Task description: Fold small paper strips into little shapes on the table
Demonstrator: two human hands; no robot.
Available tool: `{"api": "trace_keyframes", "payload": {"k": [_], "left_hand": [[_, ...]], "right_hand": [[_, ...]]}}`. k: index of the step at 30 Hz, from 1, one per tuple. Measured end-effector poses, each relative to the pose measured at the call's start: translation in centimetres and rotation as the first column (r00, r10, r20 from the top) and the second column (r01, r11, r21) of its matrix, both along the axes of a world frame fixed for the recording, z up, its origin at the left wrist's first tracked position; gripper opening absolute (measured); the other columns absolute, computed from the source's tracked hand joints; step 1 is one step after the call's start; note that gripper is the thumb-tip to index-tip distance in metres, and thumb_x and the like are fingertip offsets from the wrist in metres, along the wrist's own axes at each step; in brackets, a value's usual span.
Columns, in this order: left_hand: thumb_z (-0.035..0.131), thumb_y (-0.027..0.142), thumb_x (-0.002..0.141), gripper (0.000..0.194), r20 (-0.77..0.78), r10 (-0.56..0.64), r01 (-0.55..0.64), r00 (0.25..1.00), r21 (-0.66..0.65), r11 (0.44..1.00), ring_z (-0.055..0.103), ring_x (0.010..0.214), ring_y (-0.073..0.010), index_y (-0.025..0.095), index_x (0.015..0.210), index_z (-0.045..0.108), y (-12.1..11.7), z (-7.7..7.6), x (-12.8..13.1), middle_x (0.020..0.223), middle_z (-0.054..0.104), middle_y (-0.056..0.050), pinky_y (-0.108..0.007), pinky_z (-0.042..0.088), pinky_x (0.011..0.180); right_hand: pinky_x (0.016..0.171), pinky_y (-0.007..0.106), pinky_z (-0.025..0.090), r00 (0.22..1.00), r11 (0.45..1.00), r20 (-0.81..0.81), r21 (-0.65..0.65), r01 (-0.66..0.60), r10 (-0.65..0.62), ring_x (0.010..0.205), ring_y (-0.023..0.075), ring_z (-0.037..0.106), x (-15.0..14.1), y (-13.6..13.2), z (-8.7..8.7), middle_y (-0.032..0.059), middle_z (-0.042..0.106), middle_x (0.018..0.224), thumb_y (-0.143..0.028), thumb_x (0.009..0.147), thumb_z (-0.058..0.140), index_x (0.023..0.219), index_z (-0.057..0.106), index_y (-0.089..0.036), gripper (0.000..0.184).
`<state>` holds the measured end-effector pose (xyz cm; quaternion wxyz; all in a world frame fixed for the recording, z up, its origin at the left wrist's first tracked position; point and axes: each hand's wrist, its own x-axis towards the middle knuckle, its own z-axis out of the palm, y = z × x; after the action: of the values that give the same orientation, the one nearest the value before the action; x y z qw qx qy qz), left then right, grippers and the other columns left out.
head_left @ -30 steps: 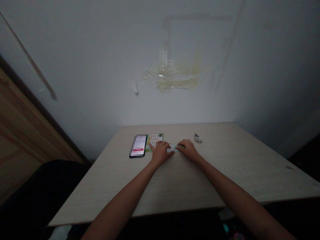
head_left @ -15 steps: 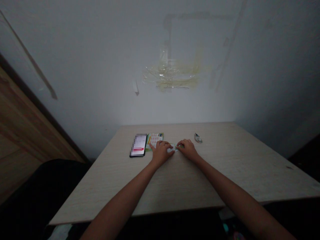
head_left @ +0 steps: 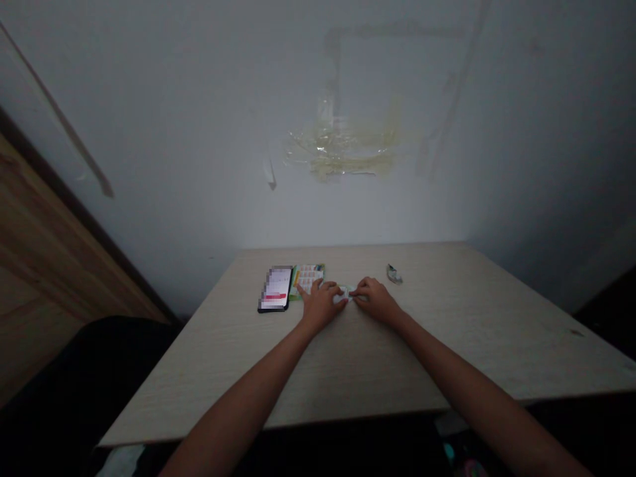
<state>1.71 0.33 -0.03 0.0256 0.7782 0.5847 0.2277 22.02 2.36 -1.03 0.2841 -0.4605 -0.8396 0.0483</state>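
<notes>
A small, pale piece with green edges [head_left: 342, 295], paper-like, lies flat on the table between my two hands; its exact kind is too small to tell. My left hand [head_left: 320, 306] grips its left side with thumb and index finger, the other fingers bent over the table. Pinched at the right end of the same piece are the fingertips of my right hand [head_left: 376, 301]. Behind my left hand sits a printed leaflet [head_left: 309, 273] with rows of small pictures, partly covered by the fingers.
A phone [head_left: 275, 291] with a lit screen lies left of the leaflet. Beyond my right hand is a small crumpled wrapper [head_left: 394, 274]. The pale wooden table [head_left: 497, 331] meets a wall [head_left: 348, 212] bearing old tape. A dark shape [head_left: 99, 371] stands at the left.
My right hand has shifted slightly at the right end of the pale piece, its fingers closer together. My left hand stays almost in place.
</notes>
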Motion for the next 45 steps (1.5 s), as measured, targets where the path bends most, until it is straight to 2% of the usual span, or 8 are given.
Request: {"api": "trace_keyframes", "payload": {"k": [18, 33, 40, 45], "left_hand": [[0.062, 0.055, 0.084, 0.027, -0.015, -0.001, 0.001, 1.000, -0.025, 1.000, 0.037, 0.135, -0.0354, 0.039, 0.105, 0.071, -0.26, 0.67, 0.04, 0.132, 0.063, 0.001, -0.082, -0.007, 0.103], [0.064, 0.053, 0.083, 0.026, -0.020, 0.033, -0.035, 0.999, -0.059, 0.998, 0.034, 0.138, -0.0358, 0.037, 0.102, 0.070, -0.13, 0.85, 0.38, 0.142, 0.054, 0.001, -0.080, -0.002, 0.106], [0.061, 0.052, 0.086, 0.026, -0.011, 0.000, -0.001, 1.000, -0.014, 1.000, 0.033, 0.138, -0.0344, 0.037, 0.105, 0.068, -0.19, 0.42, 0.30, 0.134, 0.061, 0.002, -0.080, -0.010, 0.104], [0.062, 0.052, 0.085, 0.027, -0.006, -0.003, 0.003, 1.000, -0.015, 1.000, 0.034, 0.138, -0.0350, 0.037, 0.105, 0.069, -0.22, 0.35, 0.23, 0.134, 0.061, 0.001, -0.080, -0.010, 0.104]], "right_hand": [[0.088, 0.032, 0.044, 0.998, 1.000, 0.062, -0.030, -0.009, 0.011, 0.096, 0.0191, 0.055, 0.26, -0.14, 0.54, 0.0074, 0.061, 0.103, -0.028, 0.090, 0.063, 0.109, 0.075, -0.027, 0.023], [0.087, 0.033, 0.043, 0.997, 1.000, 0.081, -0.003, -0.001, 0.001, 0.097, 0.0194, 0.054, 0.26, 0.21, -0.05, 0.0063, 0.062, 0.104, -0.029, 0.091, 0.062, 0.110, 0.074, -0.029, 0.023], [0.089, 0.031, 0.045, 0.999, 0.999, 0.026, 0.014, -0.034, 0.034, 0.098, 0.0187, 0.058, 0.17, 0.03, 0.18, 0.0071, 0.066, 0.103, -0.024, 0.090, 0.060, 0.109, 0.073, -0.022, 0.023], [0.091, 0.032, 0.044, 1.000, 1.000, 0.006, 0.023, -0.016, 0.016, 0.097, 0.0190, 0.061, 0.14, -0.20, 0.32, 0.0068, 0.070, 0.099, -0.022, 0.091, 0.058, 0.103, 0.072, -0.019, 0.019]]}}
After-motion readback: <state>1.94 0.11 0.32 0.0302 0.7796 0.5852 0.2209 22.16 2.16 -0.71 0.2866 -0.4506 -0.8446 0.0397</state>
